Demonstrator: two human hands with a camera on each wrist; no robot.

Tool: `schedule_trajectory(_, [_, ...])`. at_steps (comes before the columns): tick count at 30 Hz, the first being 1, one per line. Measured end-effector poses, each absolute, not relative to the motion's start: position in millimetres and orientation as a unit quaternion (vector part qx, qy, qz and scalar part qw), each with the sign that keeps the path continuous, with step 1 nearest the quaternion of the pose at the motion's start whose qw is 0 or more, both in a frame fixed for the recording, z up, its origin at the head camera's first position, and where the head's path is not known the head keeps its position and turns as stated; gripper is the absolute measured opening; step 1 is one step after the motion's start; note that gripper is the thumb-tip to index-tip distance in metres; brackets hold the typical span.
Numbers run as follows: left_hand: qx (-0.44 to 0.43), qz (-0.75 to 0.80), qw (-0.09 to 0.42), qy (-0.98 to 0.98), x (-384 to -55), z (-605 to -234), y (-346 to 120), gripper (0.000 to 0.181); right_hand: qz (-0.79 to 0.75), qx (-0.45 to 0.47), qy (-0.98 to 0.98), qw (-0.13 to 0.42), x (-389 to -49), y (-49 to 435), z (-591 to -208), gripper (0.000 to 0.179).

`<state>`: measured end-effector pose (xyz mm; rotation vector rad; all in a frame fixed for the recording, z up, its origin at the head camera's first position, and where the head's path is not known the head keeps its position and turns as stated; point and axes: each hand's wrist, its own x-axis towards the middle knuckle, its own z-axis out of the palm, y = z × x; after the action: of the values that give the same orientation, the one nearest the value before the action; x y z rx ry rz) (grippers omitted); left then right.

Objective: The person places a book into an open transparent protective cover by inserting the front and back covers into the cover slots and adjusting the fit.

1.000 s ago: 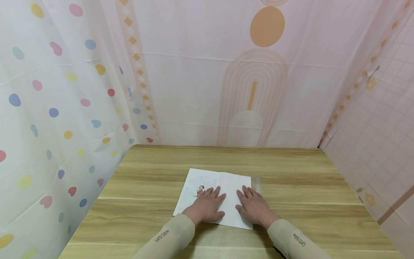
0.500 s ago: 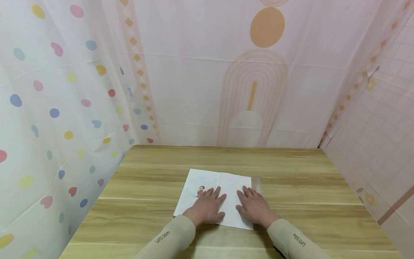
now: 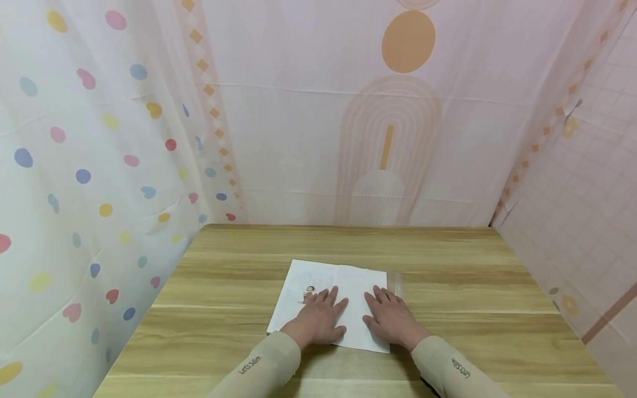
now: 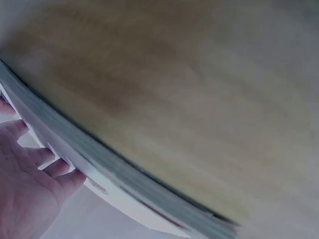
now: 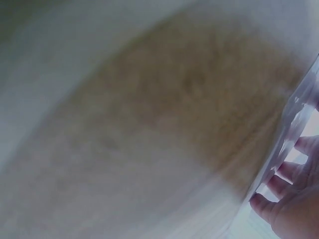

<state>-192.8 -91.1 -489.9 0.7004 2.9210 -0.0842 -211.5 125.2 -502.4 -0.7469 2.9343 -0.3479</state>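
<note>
An open book (image 3: 354,309) with white pages lies on the wooden table. Its left page carries faint print and a small coloured figure (image 3: 309,289), partly covered by my left fingers. My left hand (image 3: 317,319) rests with spread fingers on that page, near the fold. On the right page, toward its outer side, my right hand (image 3: 390,319) lies with fingers extended. In the left wrist view, the thick stack of page edges (image 4: 104,157) runs beside my fingers. A clear plastic sleeve edge (image 5: 286,132) shows by my right fingertips in the right wrist view.
A see-through plastic strip (image 3: 398,283) sticks out past the book's right side. The wood-grain table (image 3: 448,260) reaches back to a patterned curtain (image 3: 288,138). A dotted curtain (image 3: 99,193) hangs at the left, and a checked one (image 3: 587,221) at the right.
</note>
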Motion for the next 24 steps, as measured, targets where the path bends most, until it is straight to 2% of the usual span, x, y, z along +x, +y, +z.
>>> schedule_trajectory(24, [0.247,-0.015,0.060,0.967,-187.1,-487.6,-91.9,0.065,-0.100,-0.239,0.965,0.045,-209.1,123.3,-501.4,0.059])
